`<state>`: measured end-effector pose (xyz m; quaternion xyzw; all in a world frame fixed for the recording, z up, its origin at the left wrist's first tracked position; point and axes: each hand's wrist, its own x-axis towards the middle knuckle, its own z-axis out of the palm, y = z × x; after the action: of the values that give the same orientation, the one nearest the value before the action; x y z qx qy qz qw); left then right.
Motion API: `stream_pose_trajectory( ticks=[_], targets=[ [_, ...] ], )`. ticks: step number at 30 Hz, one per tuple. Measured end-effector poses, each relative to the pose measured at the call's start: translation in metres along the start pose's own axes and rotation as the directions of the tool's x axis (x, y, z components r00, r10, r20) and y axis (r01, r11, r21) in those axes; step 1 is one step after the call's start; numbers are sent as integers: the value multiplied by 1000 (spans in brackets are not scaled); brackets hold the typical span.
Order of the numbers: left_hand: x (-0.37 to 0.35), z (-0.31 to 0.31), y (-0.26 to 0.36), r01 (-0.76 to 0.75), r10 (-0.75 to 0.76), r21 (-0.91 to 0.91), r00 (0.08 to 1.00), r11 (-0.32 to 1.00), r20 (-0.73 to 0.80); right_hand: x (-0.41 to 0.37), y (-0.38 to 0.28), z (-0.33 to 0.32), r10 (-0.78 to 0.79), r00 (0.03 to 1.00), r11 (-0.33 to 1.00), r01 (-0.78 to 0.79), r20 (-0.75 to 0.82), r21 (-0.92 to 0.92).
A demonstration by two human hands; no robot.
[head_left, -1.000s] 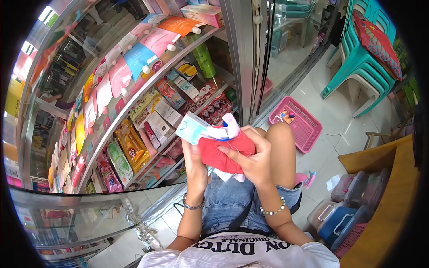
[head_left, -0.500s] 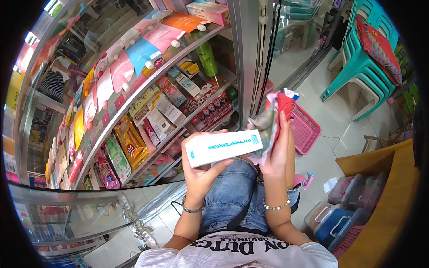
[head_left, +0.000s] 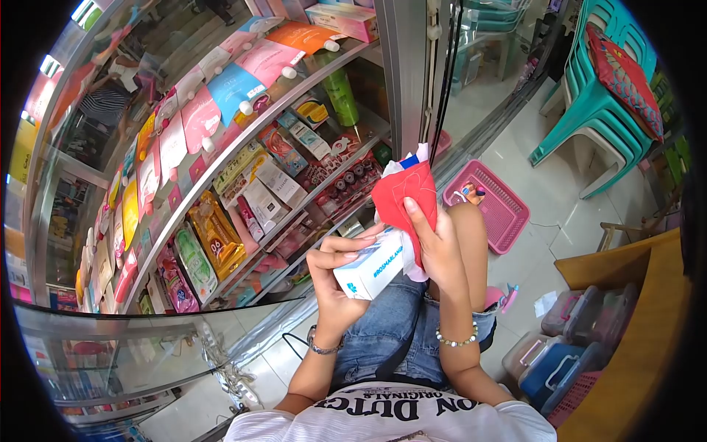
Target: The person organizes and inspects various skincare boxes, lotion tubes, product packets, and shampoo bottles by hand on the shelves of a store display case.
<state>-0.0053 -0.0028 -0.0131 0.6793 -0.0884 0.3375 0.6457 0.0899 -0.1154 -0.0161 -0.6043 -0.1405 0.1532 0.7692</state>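
Note:
My left hand [head_left: 333, 276] grips a white box [head_left: 372, 271] with blue lettering by its near end, fingers over the top and thumb side below. In my right hand [head_left: 440, 247] is a bunched red cloth [head_left: 403, 193] with white and blue bits at its edges. The thumb presses on the cloth, which lies against the box's far end and hides part of it. Both hands are above my lap, over the denim shorts [head_left: 383, 309].
A glass display case [head_left: 287, 269] with packets, boxes and bottles stands on the left. A pink basket [head_left: 508, 214] sits on the floor beyond my knee. Stacked green chairs [head_left: 589, 125] are at the upper right. Lidded plastic boxes [head_left: 560, 368] lie beside a wooden cabinet [head_left: 655, 317].
The box has tilted, with its far end now higher and under the red cloth. My right hand has moved left and turned, bringing the cloth's red side into view.

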Motion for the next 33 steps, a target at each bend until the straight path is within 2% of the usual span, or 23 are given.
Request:
stream_pose_trajectory(
  ticks=[1,4,5,8,9,12,13,16,17,19,20,21,24,25,28,29,32,33],
  targets=[
    [0,0,0,0,0,1,1000,1000,-1,0,0,1,0,1000,1000,0,1,0],
    [-1,2,1,-37,28,134,997,990,69,1,-1,2,-72,982,938,7,-175,-348],
    [-2,3,0,-37,28,135,997,990,69,0,-3,2,-71,982,938,7,-174,-347],
    [-3,9,-4,4,-2,45,999,999,-37,-1,-20,0,-46,977,813,-84,-207,-576],
    [-4,8,-3,5,-3,43,999,999,-35,-1,-19,-1,-46,977,813,-85,-209,-577],
    [-6,0,11,302,-277,289,953,908,-126,0,-11,-2,-122,975,880,21,-183,-475],
    [-4,-1,11,301,-276,288,953,909,-127,0,-9,-2,-123,975,879,22,-182,-476],
    [6,-2,8,337,-340,-40,928,940,-153,-1,-3,1,-207,978,945,200,0,-260],
    [8,-3,7,336,-338,-40,929,941,-152,-2,-6,2,-210,978,944,202,0,-260],
    [9,-5,5,381,-419,-209,890,901,-182,-8,-15,3,32,989,997,-42,143,61],
    [9,-6,4,397,-460,-293,867,870,-192,-10,-17,4,133,962,961,-184,240,204],
    [8,-9,0,398,-462,-293,866,869,-192,-11,-16,5,135,961,961,-186,240,204],
    [8,-17,-15,405,-468,-253,835,878,-289,-11,-15,9,263,890,887,-375,372,271],
    [6,-18,-16,406,-469,-252,835,878,-288,-12,-11,13,263,890,886,-375,372,273],
    [8,-18,-11,384,-370,64,915,921,-163,-14,1,30,-89,913,989,35,399,142],
    [5,-16,-12,383,-370,65,915,921,-162,-14,3,32,-90,913,989,36,398,142],
    [-8,-8,-18,426,-459,-182,858,886,-230,-13,1,36,15,960,928,-117,280,353],
    [-9,-8,-19,426,-460,-181,858,886,-231,-13,1,37,16,960,928,-119,281,354]
  ],
)
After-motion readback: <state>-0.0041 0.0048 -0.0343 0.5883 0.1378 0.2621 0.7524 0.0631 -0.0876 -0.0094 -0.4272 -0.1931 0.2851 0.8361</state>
